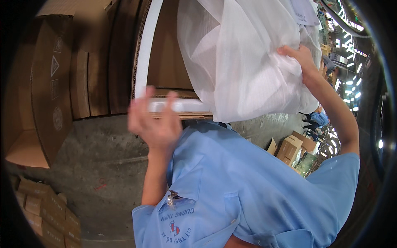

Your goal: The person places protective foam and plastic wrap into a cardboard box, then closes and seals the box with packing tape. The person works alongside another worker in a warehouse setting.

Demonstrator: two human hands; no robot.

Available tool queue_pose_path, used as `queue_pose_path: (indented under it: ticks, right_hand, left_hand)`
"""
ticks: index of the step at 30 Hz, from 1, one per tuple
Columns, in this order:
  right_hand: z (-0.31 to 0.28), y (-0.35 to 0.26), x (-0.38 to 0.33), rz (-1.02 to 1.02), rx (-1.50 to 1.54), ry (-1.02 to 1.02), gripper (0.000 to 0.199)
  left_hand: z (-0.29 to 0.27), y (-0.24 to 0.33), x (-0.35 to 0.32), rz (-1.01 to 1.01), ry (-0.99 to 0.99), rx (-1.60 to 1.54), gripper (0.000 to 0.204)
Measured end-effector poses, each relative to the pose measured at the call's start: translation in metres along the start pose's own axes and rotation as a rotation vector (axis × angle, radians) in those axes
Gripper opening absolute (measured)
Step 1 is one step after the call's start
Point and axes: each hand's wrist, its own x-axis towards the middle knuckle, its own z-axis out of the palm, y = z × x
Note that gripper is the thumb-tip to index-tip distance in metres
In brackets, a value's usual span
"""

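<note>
We are looking down over a light blue shirt (256,186), and both our hands are up in front of it. Our right hand (300,58) is raised high, fingers curled and pressed into the white foam wrap (240,62) — it grips a bunched fold at the wrap's right side. The wrap hangs as a big translucent sheet, up and to the left of that hand, draped over the white panel edge (178,105) that runs below it.

Our left hand (153,122) sits lower and well to the left, blurred, fingers spread and loosely bent, holding nothing. Its fingertips are just in front of the white panel edge; we cannot tell whether they touch it. The wrap's lower hem ends just to the right of this hand, a little above it.

Behind both hands stands an open cardboard carton (103,58), its brown walls rising above the left hand, with a flap (37,103) swung out far to the left. A long white strip (144,45) runs up its corner above the left hand.

Below the left hand lies bare concrete floor (95,165) — the widest open room. Folded boxes (45,211) are stacked low and left; more small cartons (293,146) sit under the right forearm.
</note>
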Motion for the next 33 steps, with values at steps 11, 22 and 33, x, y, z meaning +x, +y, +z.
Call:
queue_pose_path:
  ticks: [11,22,33]
  right_hand:
    - [-0.005,0.004,0.013,0.014,-0.025,0.028,0.063]
    - [0.067,0.012,0.034,-0.115,0.069,-0.121,0.052]
    - [0.164,0.040,0.063,-0.511,-0.026,-0.254,0.054]
  left_hand:
    - [0.038,0.010,0.017,0.151,-0.671,-0.177,0.014]
    - [0.018,0.012,0.025,0.101,-0.695,-0.184,0.013]
    - [0.005,-0.011,0.012,0.193,-0.648,-0.359,0.043]
